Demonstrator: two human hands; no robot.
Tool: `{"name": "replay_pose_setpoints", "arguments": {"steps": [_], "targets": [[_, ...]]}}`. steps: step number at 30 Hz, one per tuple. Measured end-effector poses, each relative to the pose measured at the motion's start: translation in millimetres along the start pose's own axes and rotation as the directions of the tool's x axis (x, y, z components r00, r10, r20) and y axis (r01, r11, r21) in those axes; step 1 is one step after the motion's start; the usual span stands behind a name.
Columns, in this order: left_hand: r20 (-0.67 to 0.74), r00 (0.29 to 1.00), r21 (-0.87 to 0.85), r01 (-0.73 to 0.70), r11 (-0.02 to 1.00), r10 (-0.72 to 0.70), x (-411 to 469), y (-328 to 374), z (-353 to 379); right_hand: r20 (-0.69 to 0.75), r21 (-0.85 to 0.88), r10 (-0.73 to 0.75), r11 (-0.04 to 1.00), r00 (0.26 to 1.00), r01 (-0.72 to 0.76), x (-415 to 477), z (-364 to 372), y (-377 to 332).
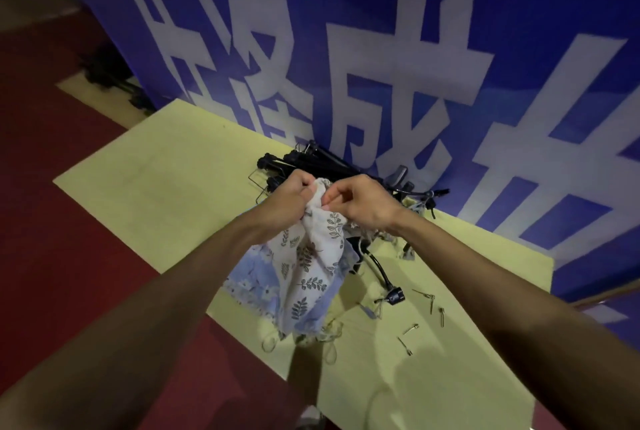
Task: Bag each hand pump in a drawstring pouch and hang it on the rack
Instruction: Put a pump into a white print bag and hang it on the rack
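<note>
My left hand (289, 199) and my right hand (363, 204) both pinch the top edge of a white drawstring pouch (313, 267) printed with grey leaf sprigs, holding it up over the yellow table (166, 187). The pouch hangs down between my forearms. Beneath it lie more pouches (252, 277) in blue and white, partly covered. A pile of black hand pumps (311, 161) lies behind my hands at the foot of the banner. One black pump hose with a nozzle head (389, 286) lies to the right of the pouches.
A blue banner (381, 49) with large white characters stands along the table's far edge. Several small metal needle adapters (431, 301) are scattered on the table at right. Dark red floor (69, 222) lies to the left. Black gear (107, 73) sits on the floor at far left.
</note>
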State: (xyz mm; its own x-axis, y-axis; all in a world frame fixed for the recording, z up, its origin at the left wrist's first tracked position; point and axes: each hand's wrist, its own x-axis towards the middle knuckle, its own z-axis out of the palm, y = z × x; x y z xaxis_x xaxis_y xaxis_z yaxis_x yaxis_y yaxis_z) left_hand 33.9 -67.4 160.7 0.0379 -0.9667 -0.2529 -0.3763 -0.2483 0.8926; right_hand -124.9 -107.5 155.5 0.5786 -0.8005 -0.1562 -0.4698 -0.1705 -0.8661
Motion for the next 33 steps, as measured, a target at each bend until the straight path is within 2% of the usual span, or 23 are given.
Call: {"name": "replay_pose_setpoints", "arguments": {"steps": [3,6,8,10,12,16,20,24,28,33], "targets": [[-0.054,0.998,-0.007,-0.021,1.000,0.021,-1.8,14.3,-20.7,0.073,-0.222,-0.048,0.973,0.996,0.063,14.5,-6.6,-22.0],[-0.206,0.978,0.039,-0.037,0.999,0.045,-0.3,32.8,-47.6,0.114,-0.343,-0.076,0.933,0.991,0.111,33.0,-8.5,-50.3],[-0.337,0.941,0.029,-0.015,0.999,0.024,0.5,44.7,-72.7,0.149,-0.357,-0.103,0.922,0.983,0.151,45.7,-5.9,-74.9],[-0.451,0.892,0.008,0.006,1.000,-0.002,0.6,55.8,-95.6,0.181,-0.302,-0.115,0.939,0.977,0.166,54.8,-4.2,-95.2],[-0.499,0.864,0.090,-0.017,0.996,0.060,-0.1,63.3,-110.6,0.157,-0.257,-0.137,0.951,0.978,0.174,61.4,-3.9,-106.5],[-0.435,0.883,0.345,-0.017,0.938,0.176,3.9,58.2,-107.5,0.085,-0.070,-0.067,0.995,0.994,0.073,66.2,-10.5,-88.1],[-0.268,0.958,0.492,0.046,0.870,0.101,23.6,8.6,-74.9,-0.018,-0.092,0.090,0.992,0.996,-0.092,61.1,-27.7,-29.9],[-0.158,0.983,0.415,-0.019,0.910,0.093,37.9,-36.6,-35.6,-0.142,-0.307,0.261,0.905,0.955,-0.293,55.6,-42.2,47.5],[-0.105,0.993,0.275,-0.019,0.961,0.050,54.5,-53.4,-14.3,-0.200,-0.419,0.358,0.810,0.912,-0.410,58.2,-49.5,98.5],[-0.146,0.989,0.191,0.023,0.981,0.005,79.9,-63.1,-2.6,-0.247,-0.501,0.254,0.793,0.935,-0.347,97.6,-45.4,123.3]]}}
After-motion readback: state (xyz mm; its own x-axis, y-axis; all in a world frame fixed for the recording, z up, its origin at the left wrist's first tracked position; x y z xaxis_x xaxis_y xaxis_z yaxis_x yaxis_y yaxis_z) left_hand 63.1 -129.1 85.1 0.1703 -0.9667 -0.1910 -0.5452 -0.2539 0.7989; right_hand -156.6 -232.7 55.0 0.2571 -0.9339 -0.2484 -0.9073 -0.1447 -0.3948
